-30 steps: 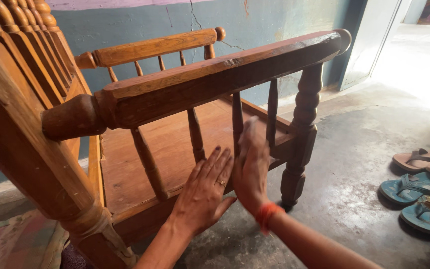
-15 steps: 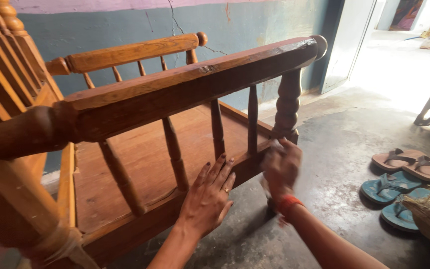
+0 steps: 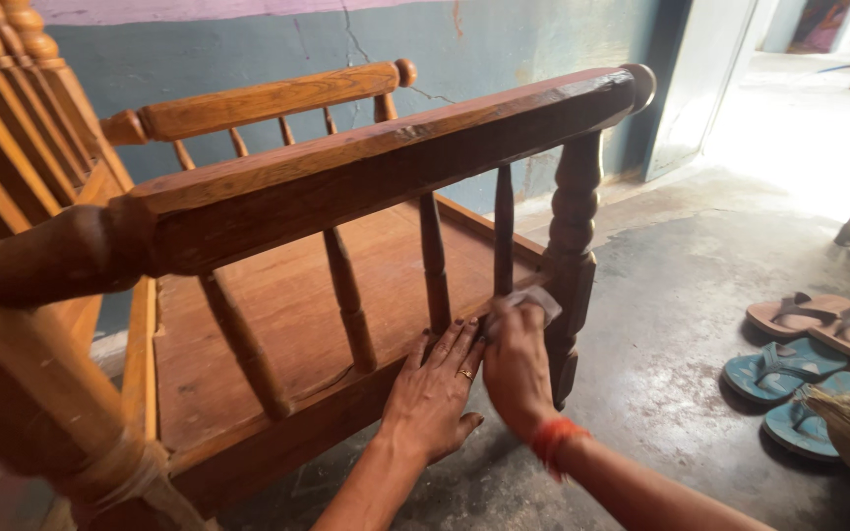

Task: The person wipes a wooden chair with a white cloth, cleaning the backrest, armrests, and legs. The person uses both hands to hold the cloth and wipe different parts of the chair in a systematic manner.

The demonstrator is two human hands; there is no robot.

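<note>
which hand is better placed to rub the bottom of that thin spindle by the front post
Right. The right hand already presses a small pale cloth against the spindle's base. The left hand lies flat on the seat rail, empty, bracing beside it.

No packages, labels, signs or screens visible here. Only a colourful picture-like patch [image 3: 817, 25] at top right, behind the doorway, approx. rectangular, red and dark tones, too blurred to identify.
</note>
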